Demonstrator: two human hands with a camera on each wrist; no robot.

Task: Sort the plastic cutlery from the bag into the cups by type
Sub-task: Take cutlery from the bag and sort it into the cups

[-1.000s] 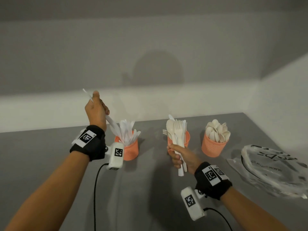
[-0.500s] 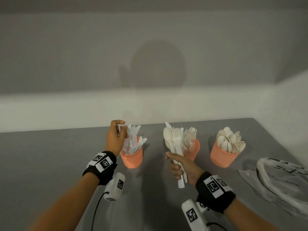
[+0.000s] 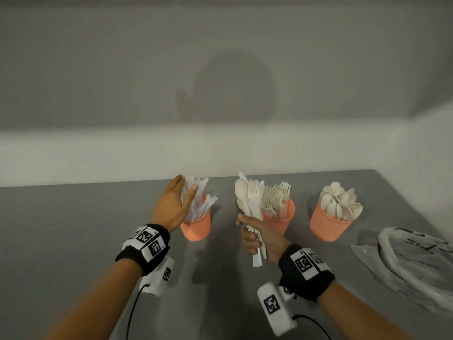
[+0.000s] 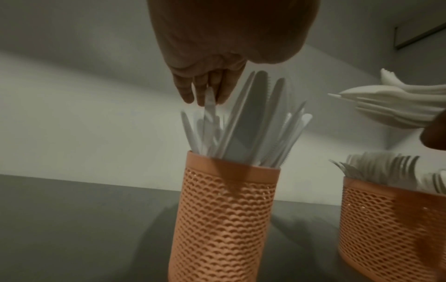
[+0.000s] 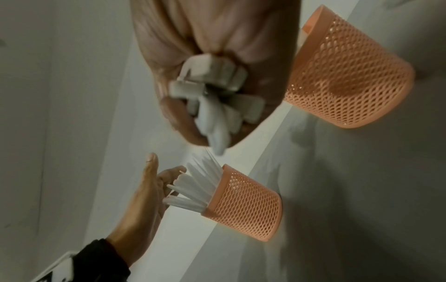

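Three orange mesh cups stand in a row on the grey table. The knife cup is on the left, the fork cup in the middle and the spoon cup on the right. My left hand is open just above the knives, and its fingertips touch one knife tip. In front of the fork cup, my right hand grips an upright bundle of white cutlery holding a spoon, a fork and knives.
A crumpled clear plastic bag lies at the right of the table. A pale wall runs close behind the cups. Black cables trail from both wrist cameras toward the near edge.
My left hand came down from a raised position with a knife, reached the knife cup and let the knife go; it is now open. The right hand kept its bundle.
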